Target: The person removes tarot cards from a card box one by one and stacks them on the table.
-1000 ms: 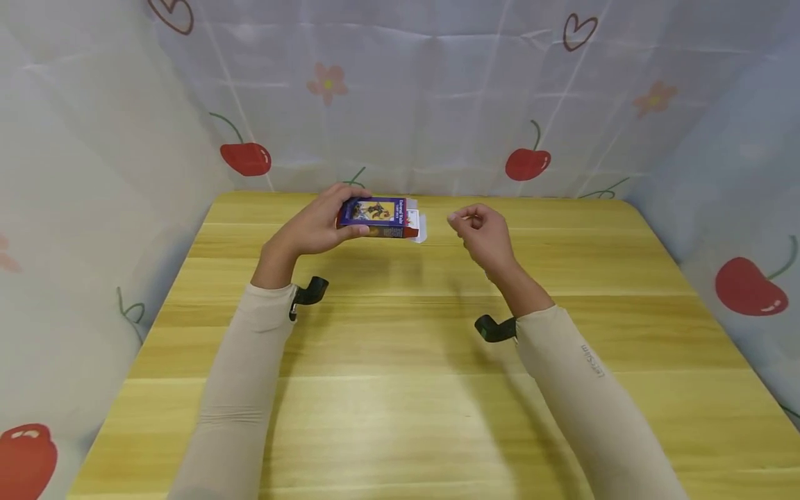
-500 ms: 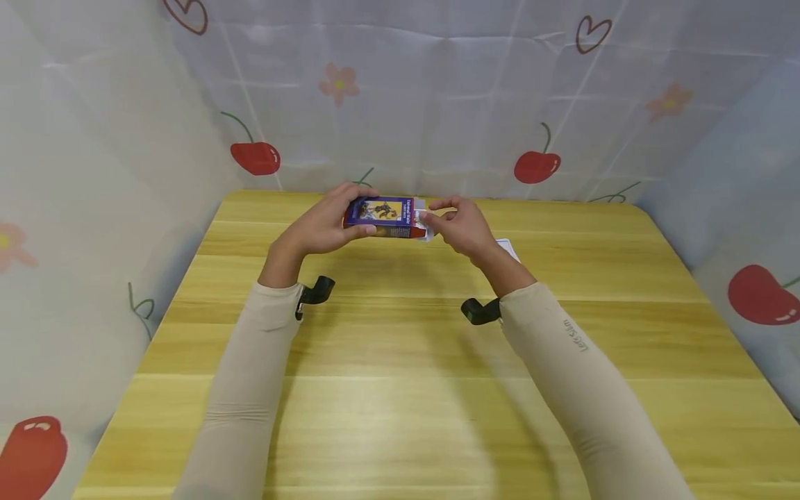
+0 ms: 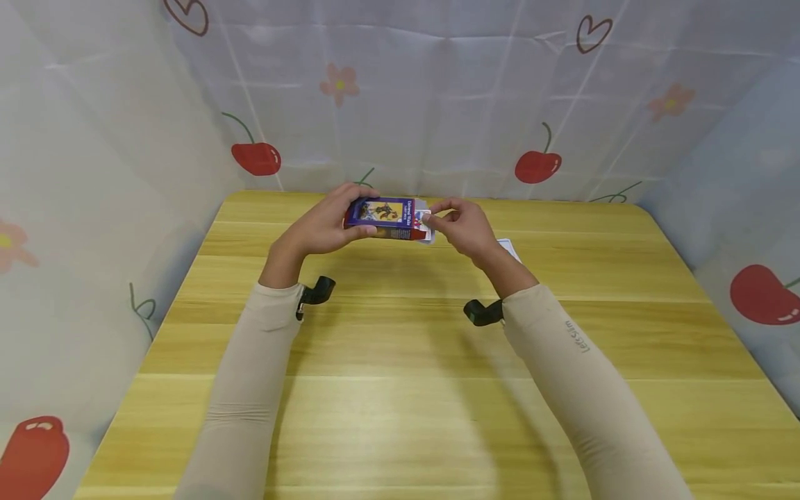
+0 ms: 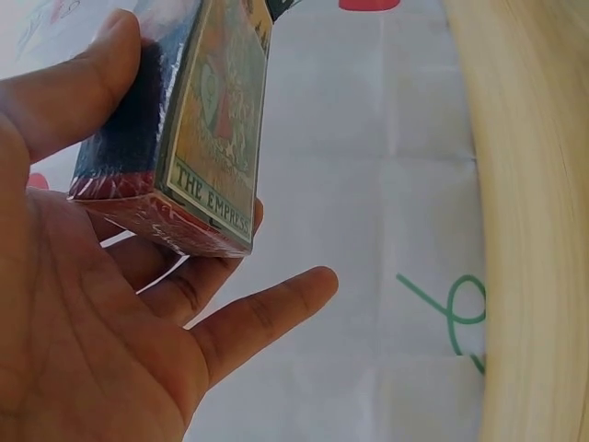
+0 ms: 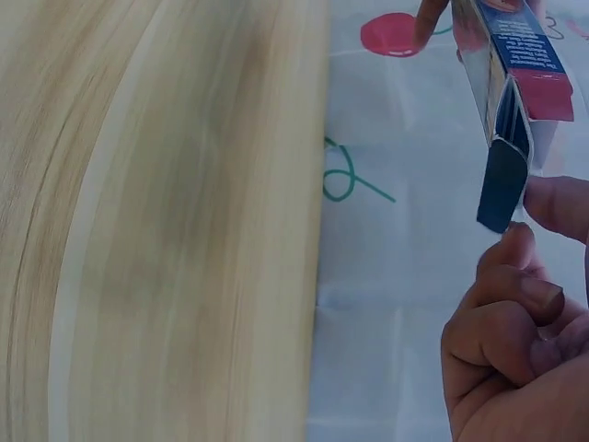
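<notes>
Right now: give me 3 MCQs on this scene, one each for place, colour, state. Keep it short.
1. Where is the card box?
A. flat on the table
B. held above the table's far edge
C. on the near edge

2. What colour is the box's top face mainly?
A. purple-blue
B. green
C. white

3. What is the state of the box's right end?
A. taped shut
B. crushed flat
C. flap open

Answers:
1 B, the left hand grips it over the far side of the table.
2 A, the head view shows a purple-blue face with a picture.
3 C, the right wrist view shows the flap hanging open at the right hand, whose fingertips are at that end.
</notes>
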`<state>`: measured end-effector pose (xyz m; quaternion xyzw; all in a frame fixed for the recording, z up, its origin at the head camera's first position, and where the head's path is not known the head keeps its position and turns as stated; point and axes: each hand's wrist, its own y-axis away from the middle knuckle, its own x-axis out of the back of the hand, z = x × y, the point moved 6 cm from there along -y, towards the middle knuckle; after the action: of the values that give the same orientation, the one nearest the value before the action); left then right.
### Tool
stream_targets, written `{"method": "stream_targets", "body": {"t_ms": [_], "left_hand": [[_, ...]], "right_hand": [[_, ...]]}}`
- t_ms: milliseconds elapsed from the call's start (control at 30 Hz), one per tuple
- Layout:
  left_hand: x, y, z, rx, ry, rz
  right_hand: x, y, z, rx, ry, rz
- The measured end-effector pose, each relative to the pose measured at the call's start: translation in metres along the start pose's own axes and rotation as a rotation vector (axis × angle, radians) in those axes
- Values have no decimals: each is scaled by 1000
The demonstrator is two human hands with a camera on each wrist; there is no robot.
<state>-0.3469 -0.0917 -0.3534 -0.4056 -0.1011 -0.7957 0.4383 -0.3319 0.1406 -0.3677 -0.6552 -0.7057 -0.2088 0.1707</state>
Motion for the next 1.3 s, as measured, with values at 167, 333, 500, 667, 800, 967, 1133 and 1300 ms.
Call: {"method": "stream_targets", "body": {"t_ms": [167,333,500,667,800,967,1133,1300], "left_hand": [[0,0,-2,18,-12,-3],[0,-1,-2,17,-16,-2],[-1,-1,-2,18,-13,-1],[0,-1,-1,13,-10,-4],[-1,-2,-1,9,-12,-6],[-1,-2,0,8,-16,-7],[0,-1,-1,27,-18,-11],[1,0,-1,26,-10,-3]], "right_hand": [[8,1,8,-33,-41,35],[12,1,17,-103,-119,30],[11,3,16,-94,-208,-15],[12,5,17,-99,-216,-46],[14,6,22,-108,-230,-47],[20,7,25,-83,-273,-40],[26,10,25,-33,-329,-39],[32,13,27,-17,-376,-16]]}}
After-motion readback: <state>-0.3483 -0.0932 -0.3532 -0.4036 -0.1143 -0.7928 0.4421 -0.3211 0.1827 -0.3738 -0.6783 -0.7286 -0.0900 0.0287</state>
